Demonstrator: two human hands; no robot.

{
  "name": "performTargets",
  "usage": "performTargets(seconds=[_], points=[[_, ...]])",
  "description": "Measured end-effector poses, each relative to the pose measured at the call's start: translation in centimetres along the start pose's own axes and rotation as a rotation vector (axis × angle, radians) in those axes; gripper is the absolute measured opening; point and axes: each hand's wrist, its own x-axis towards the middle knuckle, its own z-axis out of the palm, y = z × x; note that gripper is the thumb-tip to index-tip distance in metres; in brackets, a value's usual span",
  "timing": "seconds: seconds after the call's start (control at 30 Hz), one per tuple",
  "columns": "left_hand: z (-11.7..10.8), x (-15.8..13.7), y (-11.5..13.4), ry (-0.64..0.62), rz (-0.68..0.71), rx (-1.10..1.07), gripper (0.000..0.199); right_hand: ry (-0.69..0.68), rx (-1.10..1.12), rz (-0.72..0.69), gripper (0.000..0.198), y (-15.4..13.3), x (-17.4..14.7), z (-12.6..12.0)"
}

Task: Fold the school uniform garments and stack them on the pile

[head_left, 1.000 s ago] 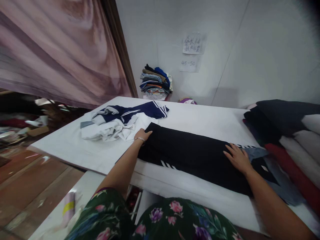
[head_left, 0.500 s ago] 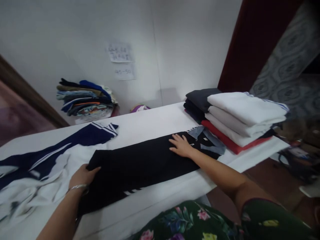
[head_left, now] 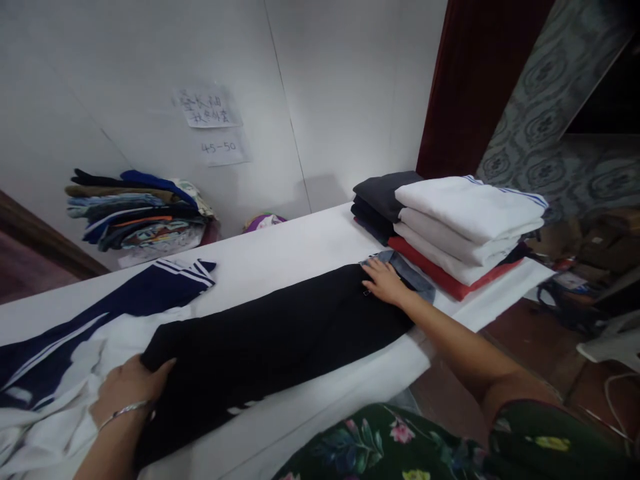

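A folded black top (head_left: 270, 333) with a grey-blue collar lies lengthwise across the white table (head_left: 300, 247). My left hand (head_left: 133, 385), with a silver bangle at the wrist, grips its left end, thumb on the upper side and the fingers partly hidden. Near the collar, my right hand (head_left: 385, 280) rests flat on the cloth with its fingers stretched out. A few white stripes show along the top's near edge. To the left, a crumpled white garment (head_left: 120, 340) and a navy garment with white stripes (head_left: 135, 290) lie beside my left hand.
A pile of folded clothes (head_left: 465, 207), white, grey and red, stands at the table's right end, close to the collar. Behind the table at left is another clothes pile (head_left: 145, 207). Handwritten paper signs (head_left: 210, 110) hang on the wall. Boxes (head_left: 595, 247) lie at far right.
The view has shifted, so most things appear further left. My right hand has slid nearer the collar and covers part of it. My left hand still holds the top's left end.
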Motion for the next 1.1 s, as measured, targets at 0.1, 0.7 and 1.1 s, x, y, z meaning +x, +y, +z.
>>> performTargets(seconds=[0.1,0.7,1.1], points=[[-2.7,-1.9,3.6,0.12,0.166,0.018,0.056,0.033,-0.025,0.164,0.054,2.7,1.0,0.1],[1.8,-6.2,12.5,-0.223,0.528,-0.1,0.058,-0.168,0.086,0.123,0.06,4.2,4.0,1.0],[1.9,-6.5,12.6,-0.227,0.509,-0.121,0.059,0.004,0.095,0.101,0.055,8.0,0.1,-1.0]])
